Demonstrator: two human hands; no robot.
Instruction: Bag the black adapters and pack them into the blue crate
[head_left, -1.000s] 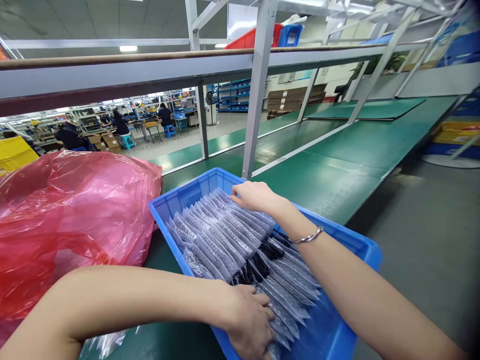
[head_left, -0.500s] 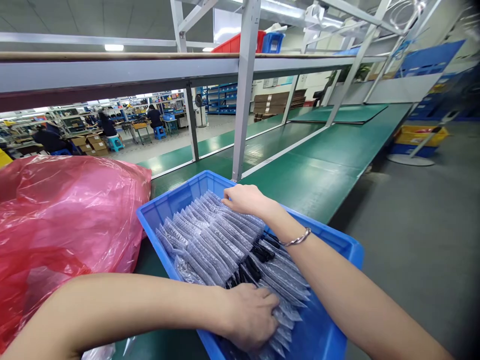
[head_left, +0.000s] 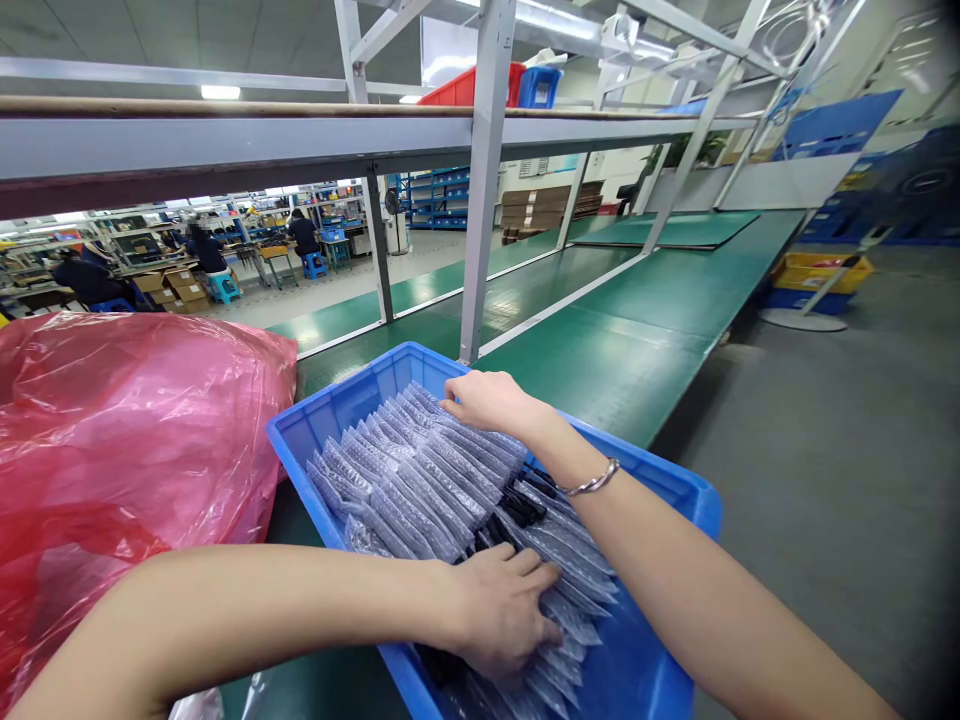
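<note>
A blue plastic bin (head_left: 660, 480) holds two rows of clear bubble-wrap bags (head_left: 420, 480) standing on edge and leaning together. Black parts (head_left: 525, 505), perhaps cables or plugs, show between the rows; their kind is unclear. My left hand (head_left: 502, 612) rests on the nearer row with its fingers spread over the bag tops, gripping nothing I can see. At the far end of the bags, beside the bin's back wall, my right hand (head_left: 487, 400) has its fingers curled down. Its fingertips are hidden, and so is anything inside them.
A large pink plastic bag (head_left: 150, 420) bulges to the left of the bin. Green worktop (head_left: 600, 350) extends ahead, with a white frame post (head_left: 480, 200) right behind the bin. A shelf beam (head_left: 225, 145) crosses overhead. People sit at benches in the distance.
My left hand has shifted slightly up the near row, and its fingers have spread wider. The right hand stays at the far end. The whole view has drifted slightly.
</note>
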